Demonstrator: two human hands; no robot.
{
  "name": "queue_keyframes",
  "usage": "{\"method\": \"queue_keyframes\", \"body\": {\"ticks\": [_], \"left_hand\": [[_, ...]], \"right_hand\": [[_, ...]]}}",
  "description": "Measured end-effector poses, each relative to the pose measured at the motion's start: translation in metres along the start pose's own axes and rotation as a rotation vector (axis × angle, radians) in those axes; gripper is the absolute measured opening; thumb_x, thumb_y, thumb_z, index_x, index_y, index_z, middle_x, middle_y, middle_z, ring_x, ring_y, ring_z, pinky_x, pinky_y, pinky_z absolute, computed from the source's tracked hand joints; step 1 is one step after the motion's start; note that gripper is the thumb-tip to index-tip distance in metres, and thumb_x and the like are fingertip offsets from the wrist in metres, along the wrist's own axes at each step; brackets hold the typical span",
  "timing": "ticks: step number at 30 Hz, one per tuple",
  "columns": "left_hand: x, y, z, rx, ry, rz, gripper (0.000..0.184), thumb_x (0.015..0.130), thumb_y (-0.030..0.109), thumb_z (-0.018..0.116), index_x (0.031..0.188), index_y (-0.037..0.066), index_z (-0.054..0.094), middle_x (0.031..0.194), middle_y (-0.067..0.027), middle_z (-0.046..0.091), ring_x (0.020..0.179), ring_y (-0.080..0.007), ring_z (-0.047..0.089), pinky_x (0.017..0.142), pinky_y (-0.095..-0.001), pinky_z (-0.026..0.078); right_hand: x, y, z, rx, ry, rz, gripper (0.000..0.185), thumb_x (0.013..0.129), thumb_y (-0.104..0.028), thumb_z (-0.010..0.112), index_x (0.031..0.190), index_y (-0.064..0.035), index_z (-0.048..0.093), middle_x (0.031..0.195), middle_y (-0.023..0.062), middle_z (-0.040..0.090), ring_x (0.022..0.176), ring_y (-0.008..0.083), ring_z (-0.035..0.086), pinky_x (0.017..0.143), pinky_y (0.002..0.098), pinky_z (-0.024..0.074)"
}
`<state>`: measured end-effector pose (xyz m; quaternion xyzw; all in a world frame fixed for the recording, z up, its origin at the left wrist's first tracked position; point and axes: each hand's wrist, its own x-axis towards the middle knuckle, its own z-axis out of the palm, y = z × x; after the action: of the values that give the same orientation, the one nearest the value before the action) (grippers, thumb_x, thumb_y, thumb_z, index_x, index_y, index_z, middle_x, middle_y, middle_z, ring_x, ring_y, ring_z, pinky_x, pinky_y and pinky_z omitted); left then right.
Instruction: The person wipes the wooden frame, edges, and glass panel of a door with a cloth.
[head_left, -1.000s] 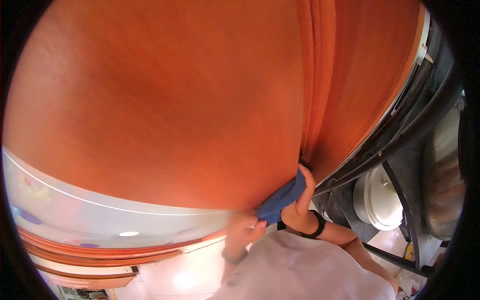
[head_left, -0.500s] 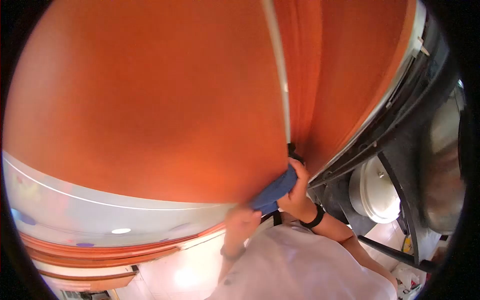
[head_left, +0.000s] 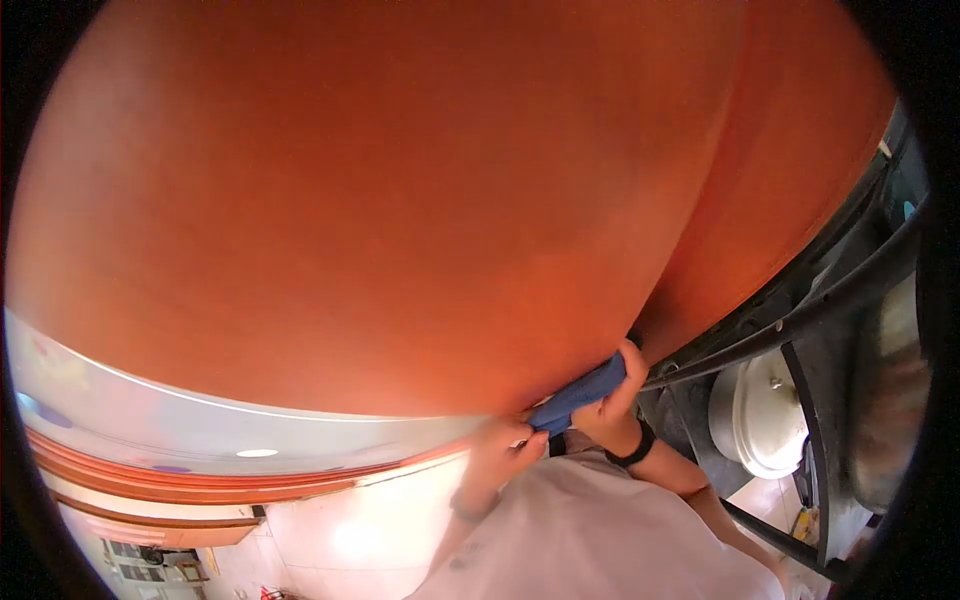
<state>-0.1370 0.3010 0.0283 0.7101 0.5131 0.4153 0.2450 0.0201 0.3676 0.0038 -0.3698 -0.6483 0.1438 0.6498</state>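
Blue cloth (head_left: 578, 398), gathered into narrow strip, slants beside orange-brown panel (head_left: 350, 220); right hand (head_left: 615, 430) curls fingers round upper end, left hand (head_left: 495, 453) pinches lower end.

left hand (head_left: 497, 452) blurred; blue cloth (head_left: 576, 397) — partly hidden; shirt (head_left: 610, 530) — cut off below

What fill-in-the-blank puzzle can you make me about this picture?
1. The right hand grips a cloth coloured ____.
2. The dark wristband just below that hand is coloured ____.
3. Of the two hands, the lidded metal pot is nearer the ____ one.

Missing words: blue; black; right.
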Motion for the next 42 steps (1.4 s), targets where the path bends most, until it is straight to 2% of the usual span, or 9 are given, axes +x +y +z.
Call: {"method": "queue_keyframes", "body": {"ticks": [2, 5, 8, 14, 17, 20, 23, 29, 42], "left_hand": [[0.002, 0.003, -0.003, 0.005, -0.07, -0.02, 0.025, 0.073, 0.016, 0.07, 0.058, 0.003, 0.056, 0.056, -0.0147, 0.051, 0.054, -0.0293, 0.053, 0.05, -0.0389, 0.038], [-0.006, -0.011, 0.009, -0.08, 0.097, 0.017, 0.023, 0.073, 0.018, 0.071, 0.061, 0.004, 0.057, 0.06, -0.0133, 0.054, 0.057, -0.0291, 0.054, 0.05, -0.0387, 0.039], [-0.014, -0.02, 0.005, 0.047, 0.018, 0.015, 0.022, 0.072, 0.018, 0.073, 0.063, 0.005, 0.058, 0.063, -0.012, 0.056, 0.057, -0.0294, 0.054, 0.051, -0.0383, 0.04], [-0.012, -0.017, 0.007, -0.019, 0.063, 0.029, 0.022, 0.072, 0.018, 0.071, 0.062, 0.004, 0.057, 0.06, -0.0126, 0.054, 0.056, -0.0294, 0.052, 0.053, -0.0389, 0.04], [-0.002, -0.005, -0.009, 0.074, -0.166, -0.045, 0.02, 0.072, 0.014, 0.069, 0.061, 0.003, 0.058, 0.061, -0.0134, 0.055, 0.058, -0.0299, 0.054, 0.056, -0.0385, 0.042], [0.002, -0.007, -0.003, 0.02, 0.029, 0.166, 0.025, 0.062, -0.001, 0.071, 0.058, 0.008, 0.048, 0.054, -0.0082, 0.053, 0.047, -0.025, 0.051, 0.045, -0.0301, 0.038], [0.001, 0.001, -0.009, -0.12, -0.078, -0.089, 0.013, 0.071, 0.01, 0.067, 0.064, 0.001, 0.061, 0.068, -0.0154, 0.06, 0.069, -0.0309, 0.059, 0.065, -0.0376, 0.045], [-0.005, -0.011, -0.003, -0.167, -0.005, -0.023, 0.013, 0.07, 0.008, 0.067, 0.062, 0.001, 0.06, 0.069, -0.0157, 0.062, 0.072, -0.0316, 0.06, 0.067, -0.038, 0.045], [-0.019, -0.019, 0.018, 0.056, 0.072, 0.046, 0.015, 0.071, 0.001, 0.068, 0.076, 0.005, 0.055, 0.067, -0.0126, 0.061, 0.059, -0.0269, 0.059, 0.054, -0.034, 0.045]], "right_hand": [[-0.005, 0.01, 0.004, -0.012, 0.069, -0.109, 0.046, 0.086, -0.008, 0.048, 0.127, 0.0026, 0.027, 0.116, 0.0154, 0.042, 0.105, 0.0221, 0.046, 0.092, 0.0353, 0.0367], [0.008, -0.013, -0.006, -0.004, -0.033, 0.072, 0.046, 0.086, -0.007, 0.047, 0.127, 0.0025, 0.027, 0.114, 0.0149, 0.043, 0.103, 0.0222, 0.046, 0.09, 0.0346, 0.0381], [0.016, -0.025, -0.009, 0.064, -0.052, 0.115, 0.045, 0.085, -0.005, 0.044, 0.126, 0.0034, 0.027, 0.113, 0.0148, 0.043, 0.102, 0.022, 0.046, 0.09, 0.0349, 0.0379], [0.007, -0.011, 0.002, 0.013, 0.043, -0.063, 0.046, 0.082, -0.002, 0.039, 0.126, 0.0056, 0.026, 0.113, 0.0162, 0.042, 0.102, 0.022, 0.046, 0.091, 0.0348, 0.0372], [0.003, -0.03, 0.008, 0.037, 0.085, 0.128, 0.047, 0.083, -0.002, 0.039, 0.127, 0.0052, 0.024, 0.115, 0.0172, 0.041, 0.104, 0.023, 0.046, 0.093, 0.0353, 0.0364], [0.006, -0.028, 0.015, 0.138, 0.105, 0.066, 0.046, 0.083, -0.002, 0.037, 0.127, 0.0051, 0.024, 0.118, 0.0179, 0.041, 0.107, 0.0231, 0.045, 0.095, 0.0357, 0.0348], [0.008, -0.031, 0.012, 0.039, 0.092, 0.023, 0.046, 0.084, 0.001, 0.037, 0.127, 0.0051, 0.023, 0.119, 0.0185, 0.04, 0.107, 0.0225, 0.045, 0.095, 0.0354, 0.0342], [0.006, -0.03, 0.013, 0.072, 0.104, 0.043, 0.044, 0.085, -0.001, 0.037, 0.127, 0.0052, 0.024, 0.119, 0.017, 0.041, 0.106, 0.0225, 0.046, 0.094, 0.0352, 0.0349], [0.013, -0.029, -0.006, 0.103, -0.018, 0.063, 0.045, 0.083, 0.0, 0.043, 0.125, 0.0046, 0.03, 0.117, 0.0166, 0.044, 0.104, 0.0225, 0.047, 0.092, 0.0339, 0.037]]}}
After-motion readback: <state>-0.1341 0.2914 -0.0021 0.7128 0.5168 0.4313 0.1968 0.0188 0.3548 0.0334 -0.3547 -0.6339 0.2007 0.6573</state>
